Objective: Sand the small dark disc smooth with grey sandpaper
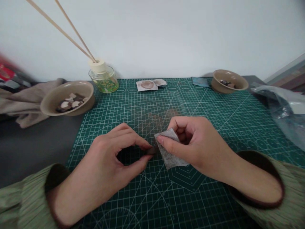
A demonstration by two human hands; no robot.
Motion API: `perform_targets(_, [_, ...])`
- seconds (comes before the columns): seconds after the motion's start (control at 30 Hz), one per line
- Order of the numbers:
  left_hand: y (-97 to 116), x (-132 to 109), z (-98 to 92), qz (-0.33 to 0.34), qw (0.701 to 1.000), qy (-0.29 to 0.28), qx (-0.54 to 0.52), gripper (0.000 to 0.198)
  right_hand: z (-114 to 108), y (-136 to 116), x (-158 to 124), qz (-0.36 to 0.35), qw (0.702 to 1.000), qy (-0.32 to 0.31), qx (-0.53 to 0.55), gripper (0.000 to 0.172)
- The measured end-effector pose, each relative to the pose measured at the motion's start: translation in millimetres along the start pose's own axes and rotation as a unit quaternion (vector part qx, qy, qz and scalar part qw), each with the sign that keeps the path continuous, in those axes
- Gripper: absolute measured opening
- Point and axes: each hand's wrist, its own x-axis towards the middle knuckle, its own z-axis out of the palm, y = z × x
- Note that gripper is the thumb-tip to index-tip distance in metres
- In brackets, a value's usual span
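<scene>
Over the middle of a green cutting mat [214, 108], my right hand [190, 143] is closed on a small grey paper sachet [170, 156], thumb and fingers pinching its upper edge. My left hand [111, 159] pinches a small dark piece [152, 150] between thumb and forefinger, right at the sachet's left edge. The two hands nearly touch. What the dark piece is I cannot make out.
A tan bowl [51, 101] of brown and white pieces sits at the mat's far left. A glass reed diffuser [103, 79] stands behind it. Flat sachets [147, 85] lie at the mat's far edge, with a second bowl [215, 81] at far right. A plastic bag [283, 105] lies right.
</scene>
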Motion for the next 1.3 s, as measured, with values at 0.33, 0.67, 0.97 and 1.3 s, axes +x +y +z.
perform_targets(0.33, [-2,0,6.1,-0.048,0.998,0.002,-0.032,0.016,9,7,-2,-0.012,0.997,-0.021,-0.075,0.038])
perform_targets(0.67, [-5,-2,5.2,-0.061,0.997,0.006,-0.052,0.02,9,5,-6,0.001,0.997,-0.036,-0.066,0.049])
perform_targets(0.97, [-3,-2,4.5,-0.067,0.997,0.008,-0.049,0.019,10,5,-4,-0.004,0.997,-0.03,-0.067,0.047])
perform_targets(1.3, [-4,-2,6.6,-0.081,0.995,0.008,-0.05,0.015,11,4,-4,-0.009,0.997,-0.027,-0.069,0.055])
